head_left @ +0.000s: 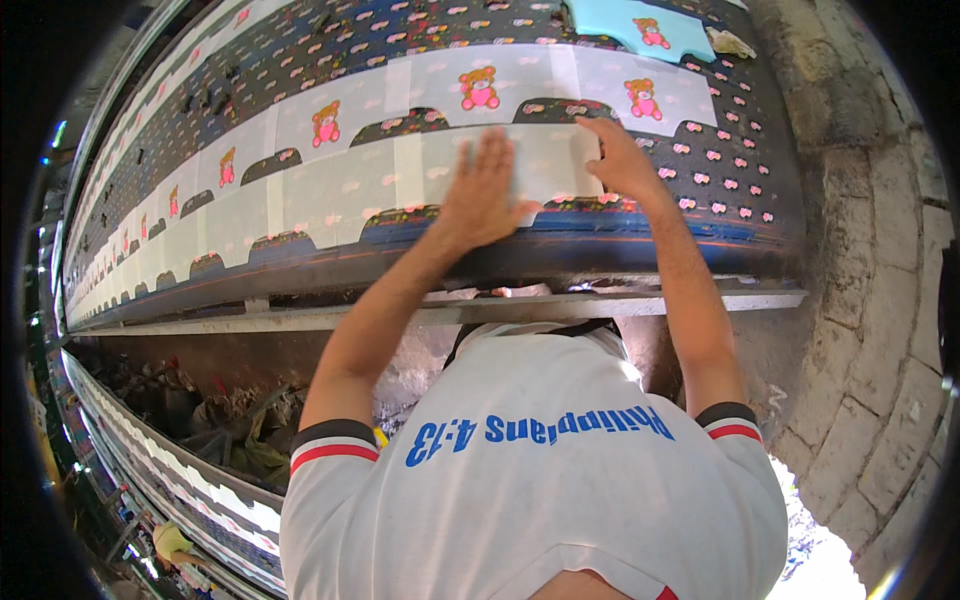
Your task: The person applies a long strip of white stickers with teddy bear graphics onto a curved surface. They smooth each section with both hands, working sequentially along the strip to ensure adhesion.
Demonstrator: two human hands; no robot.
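Observation:
A pale, blank fabric piece (555, 165), cut in a shirt-like outline, lies on the near edge of a long dark table (745, 130). My left hand (482, 195) rests flat on it, fingers stretched out. At the piece's right edge is my right hand (622, 160), with its index finger and thumb spread apart near the corner. Other blank pieces (325, 205) continue to the left in the same row. Just beyond runs a row of white fabric pieces (540, 75) printed with brown bears holding pink hearts.
A light blue fabric piece (600, 25) with a bear print lies at the far right, beside a crumpled beige lump (730, 43). A metal rail (370, 318) borders the table's near side. Stone paving (850, 240) lies right. Another long table (180, 460) and a person in yellow (172, 541) are lower left.

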